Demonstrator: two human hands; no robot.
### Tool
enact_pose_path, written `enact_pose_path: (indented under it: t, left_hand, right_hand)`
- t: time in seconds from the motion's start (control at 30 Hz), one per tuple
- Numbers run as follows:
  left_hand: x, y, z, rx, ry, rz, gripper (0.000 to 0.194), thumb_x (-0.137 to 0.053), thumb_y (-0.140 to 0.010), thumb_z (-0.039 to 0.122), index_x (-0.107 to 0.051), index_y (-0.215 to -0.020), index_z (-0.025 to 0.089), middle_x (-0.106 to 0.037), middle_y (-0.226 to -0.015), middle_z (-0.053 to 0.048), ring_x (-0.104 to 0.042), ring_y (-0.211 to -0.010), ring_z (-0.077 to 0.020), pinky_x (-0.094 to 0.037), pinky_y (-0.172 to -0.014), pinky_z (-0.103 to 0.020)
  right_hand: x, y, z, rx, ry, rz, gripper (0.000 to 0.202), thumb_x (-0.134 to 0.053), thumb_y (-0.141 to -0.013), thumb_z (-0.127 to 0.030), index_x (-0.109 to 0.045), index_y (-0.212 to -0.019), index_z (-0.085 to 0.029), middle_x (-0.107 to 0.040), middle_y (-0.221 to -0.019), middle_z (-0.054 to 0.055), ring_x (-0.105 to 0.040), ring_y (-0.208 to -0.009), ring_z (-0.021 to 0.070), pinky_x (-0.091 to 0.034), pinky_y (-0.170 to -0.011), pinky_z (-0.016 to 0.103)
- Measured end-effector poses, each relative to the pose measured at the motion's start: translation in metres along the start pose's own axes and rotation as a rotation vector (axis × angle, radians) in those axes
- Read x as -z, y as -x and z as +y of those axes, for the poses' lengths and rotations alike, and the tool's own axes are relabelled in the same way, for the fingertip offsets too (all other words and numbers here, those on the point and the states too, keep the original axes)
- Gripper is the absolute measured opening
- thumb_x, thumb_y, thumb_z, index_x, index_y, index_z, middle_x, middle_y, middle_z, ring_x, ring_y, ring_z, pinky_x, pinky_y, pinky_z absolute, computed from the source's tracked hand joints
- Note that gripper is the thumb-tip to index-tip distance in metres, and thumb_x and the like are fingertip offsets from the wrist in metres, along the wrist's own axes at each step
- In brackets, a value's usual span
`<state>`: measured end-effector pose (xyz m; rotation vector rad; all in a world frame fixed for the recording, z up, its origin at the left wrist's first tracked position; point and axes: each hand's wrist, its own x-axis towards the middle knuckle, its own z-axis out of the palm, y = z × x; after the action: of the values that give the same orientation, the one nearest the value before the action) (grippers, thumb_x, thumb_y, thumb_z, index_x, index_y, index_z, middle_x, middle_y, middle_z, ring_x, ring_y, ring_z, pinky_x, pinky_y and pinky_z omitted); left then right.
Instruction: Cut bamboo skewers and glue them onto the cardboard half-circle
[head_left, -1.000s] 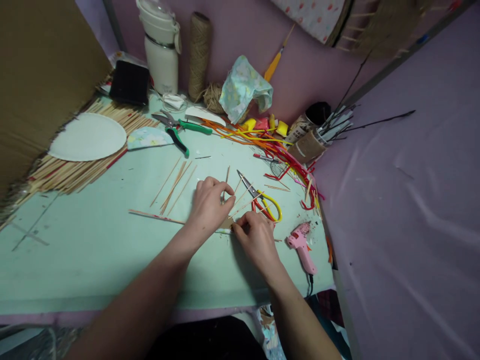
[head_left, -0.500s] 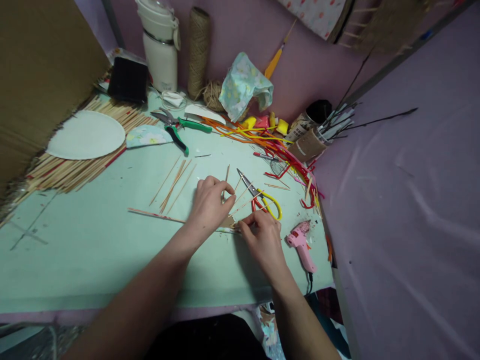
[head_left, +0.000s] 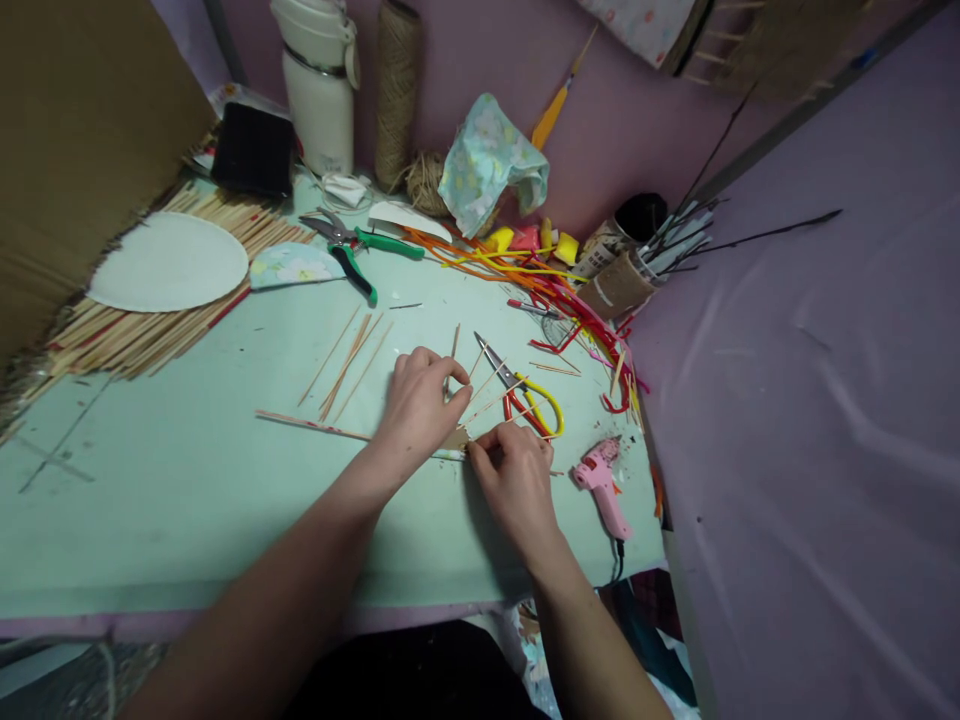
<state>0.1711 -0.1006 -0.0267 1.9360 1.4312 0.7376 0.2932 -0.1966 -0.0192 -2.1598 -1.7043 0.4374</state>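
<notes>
Just left of the scissors [head_left: 521, 392], your left hand [head_left: 420, 408] pinned the stick bundle [head_left: 459, 438] flat while your right hand [head_left: 514, 478] pinched one thin stick's end, steadying the joint.

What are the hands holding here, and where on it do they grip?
The left hand pinches a thin wooden stick near its lower end. The right hand pinches another thin stick at a small tan piece between the hands; the exact contact is hidden.
</notes>
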Motion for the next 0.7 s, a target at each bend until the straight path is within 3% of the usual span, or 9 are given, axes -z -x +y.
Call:
enact_pose_path:
  t: [0.53, 0.7]
  left_hand:
    - [-0.0001, 0.0, 0.0, 0.01, -0.003, -0.019, 0.012, -0.06, -0.082, 0.029, -0.069, -0.087, 0.023, -0.055, -0.093, -0.005, -0.052, -0.1, -0.0249, -0.039, -0.096, -0.042]
    - [0.0009, 0.0006, 0.0011, 0.005, 0.004, -0.017, 0.012, -0.059, -0.083, 0.029, -0.069, -0.087, 0.023, -0.055, -0.093, -0.005, -0.052, -0.099, -0.0248, -0.039, -0.096, -0.043]
  right_hand:
    - [-0.0051, 0.0013, 0.0007, 0.014, -0.001, 0.005, 0.017, -0.058, -0.087, -0.024, -0.054, -0.07, -0.02, -0.064, -0.077, 0.0, -0.055, -0.08, 0.0199, -0.029, -0.081, 0.035]
    - [-0.0009, 0.0019, 0.0006, 0.017, -0.038, 0.057, 0.017, -0.058, -0.087, -0.026, -0.055, -0.07, -0.02, -0.063, -0.074, -0.001, -0.054, -0.08, 0.0193, -0.028, -0.08, 0.035]
